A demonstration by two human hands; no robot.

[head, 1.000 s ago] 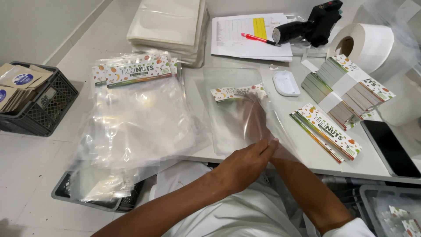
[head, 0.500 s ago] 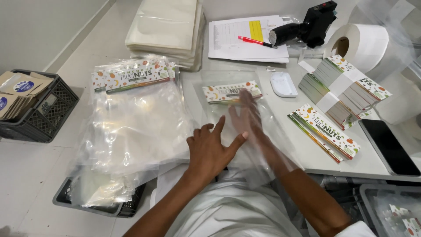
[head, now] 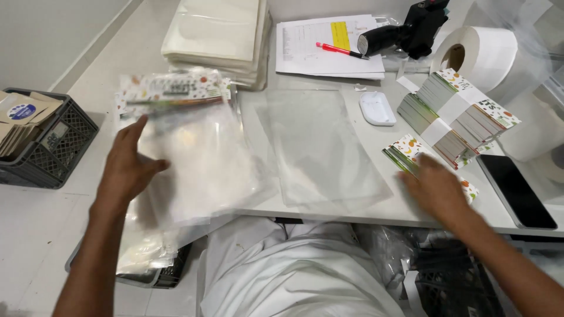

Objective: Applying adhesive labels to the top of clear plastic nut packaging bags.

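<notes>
Both arms are spread wide apart here, coming up from the near edge of the white surface (head: 352,141). The left hand (head: 126,167) sits flat, fingers loosely spread and palm down, on the stack of clear plastic bags (head: 200,158) that hangs over the left near edge; it isn't gripping anything, just pressing on top. The bags' printed header cards (head: 173,88) lie at the far end of the stack. The right hand (head: 432,188) is out by the right near edge, open and resting on the small fan of printed cards (head: 408,149), just in front of the bigger banded card bundle (head: 455,114). Between the hands, one empty clear bag (head: 320,147) lies flat. A black phone (head: 517,191) lies right of the right hand.
</notes>
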